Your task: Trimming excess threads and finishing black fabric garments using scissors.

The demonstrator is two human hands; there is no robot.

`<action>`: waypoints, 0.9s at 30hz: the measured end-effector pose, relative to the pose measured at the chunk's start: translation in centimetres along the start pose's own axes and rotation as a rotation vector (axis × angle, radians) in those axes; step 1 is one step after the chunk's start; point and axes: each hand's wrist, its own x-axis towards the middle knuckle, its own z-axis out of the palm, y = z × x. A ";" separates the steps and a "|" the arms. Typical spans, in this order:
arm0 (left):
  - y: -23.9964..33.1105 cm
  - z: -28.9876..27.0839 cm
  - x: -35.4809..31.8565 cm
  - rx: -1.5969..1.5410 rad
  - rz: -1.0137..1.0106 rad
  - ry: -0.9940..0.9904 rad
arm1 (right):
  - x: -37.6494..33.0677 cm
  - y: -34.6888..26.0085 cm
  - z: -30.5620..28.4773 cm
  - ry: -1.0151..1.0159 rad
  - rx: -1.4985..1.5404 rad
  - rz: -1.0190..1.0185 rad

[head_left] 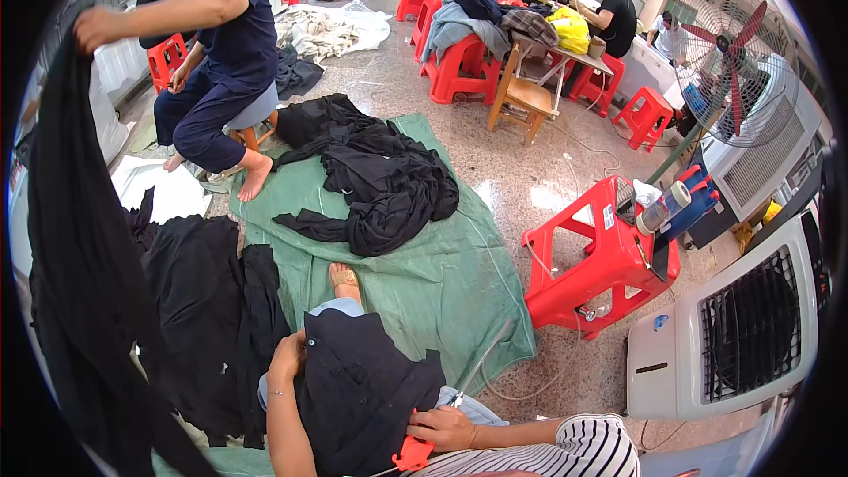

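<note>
A black garment (362, 389) with small buttons along one edge lies across my lap. My left hand (287, 358) is closed on its left edge, the fingertips partly hidden by the cloth. My right hand (442, 428), at the garment's lower right, is wrapped round a red-orange handheld tool (412, 453). A silvery part shows just beyond the right hand, with a thin grey length running up and away from it; the tool's exact kind is unclear. More black garments (199, 300) are heaped to the left of my lap.
A green sheet (459, 274) covers the floor, bearing a black clothes pile (380, 177). At left, a seated person (234, 44) holds up a long black garment (84, 238). A red stool (609, 247) with a jar (662, 208), a loose cable, an air cooler (724, 327) and a fan (729, 53) stand right.
</note>
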 end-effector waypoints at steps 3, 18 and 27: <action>0.1 -0.2 -0.2 0.062 -0.009 0.006 | 0.0 0.0 0.0 -0.010 0.009 -0.005; 2.9 -0.9 -1.4 0.131 -0.055 0.008 | 0.1 -0.1 0.2 0.010 -0.016 -0.003; -0.9 -0.3 -0.3 0.013 -0.097 -0.001 | 0.1 -0.2 0.1 0.004 0.001 -0.004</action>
